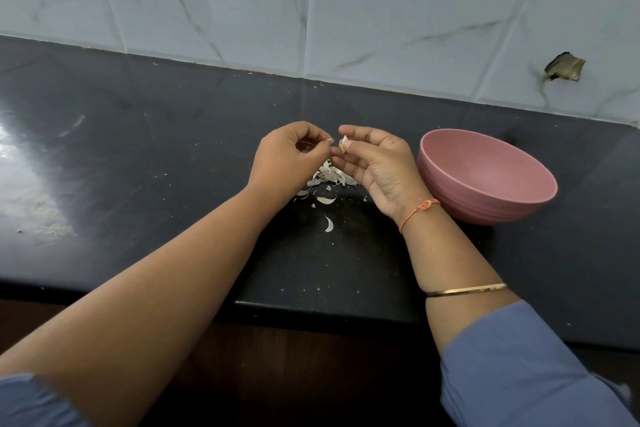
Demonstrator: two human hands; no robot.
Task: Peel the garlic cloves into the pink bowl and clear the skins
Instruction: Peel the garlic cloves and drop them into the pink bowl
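Observation:
My right hand (374, 166) pinches a small garlic clove (344, 143) between thumb and forefinger, held above the black counter. My left hand (287, 158) is level with it on the left, its fingertips pinching a bit of skin (330, 140) just beside the clove. Under and between both hands lies a heap of pale garlic skins (330, 177), with a few loose flakes nearer me (328, 224). The pink bowl (485, 180) stands on the counter right of my right hand; the part of its inside that I can see holds nothing.
The black counter (156, 166) runs left to right and ends at a front edge close to me. A tiled wall (311, 3) rises behind it, with a broken hole in a tile (564, 66) at the right.

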